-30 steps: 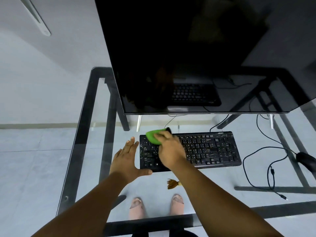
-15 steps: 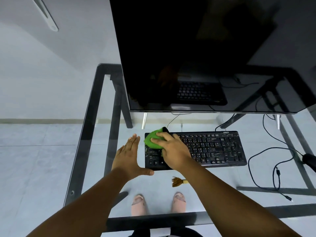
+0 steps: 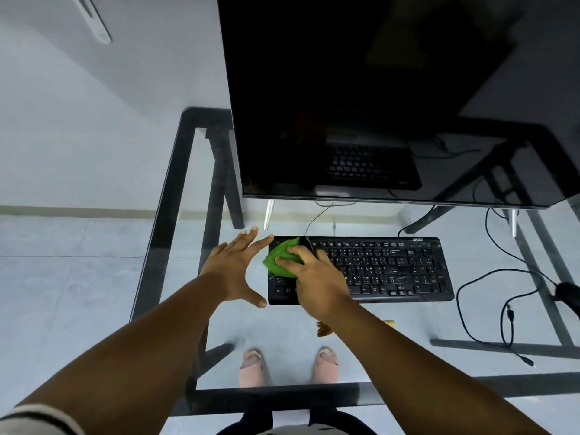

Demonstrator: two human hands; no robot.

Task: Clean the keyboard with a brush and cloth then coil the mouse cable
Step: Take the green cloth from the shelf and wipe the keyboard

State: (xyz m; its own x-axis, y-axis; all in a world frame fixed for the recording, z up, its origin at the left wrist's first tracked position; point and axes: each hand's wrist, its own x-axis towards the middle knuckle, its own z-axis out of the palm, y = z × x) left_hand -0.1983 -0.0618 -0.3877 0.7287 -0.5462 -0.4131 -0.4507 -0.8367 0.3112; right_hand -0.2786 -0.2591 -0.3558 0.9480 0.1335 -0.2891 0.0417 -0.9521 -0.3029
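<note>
A black keyboard (image 3: 389,268) lies on the glass desk (image 3: 169,233) below the monitor. My right hand (image 3: 317,284) presses a green cloth (image 3: 277,257) onto the keyboard's left end. My left hand (image 3: 235,268) lies flat with fingers spread on the glass, just left of the keyboard, its fingertips at the keyboard's far left corner. A small brush (image 3: 323,329) with brown bristles rests on the desk in front of the keyboard, mostly hidden under my right forearm. The black mouse (image 3: 569,295) sits at the right edge, its cable (image 3: 477,309) lying in loose loops.
A large dark monitor (image 3: 376,105) stands over the back of the desk on thin legs. Through the glass I see the dark desk frame, the tiled floor and my feet in pink slippers (image 3: 254,365). A thin cable (image 3: 317,218) runs from the keyboard's back.
The cloth under my right hand has slid slightly toward me and left over the keyboard's left keys. The head camera has shifted left. My left hand stays flat beside the keyboard.
</note>
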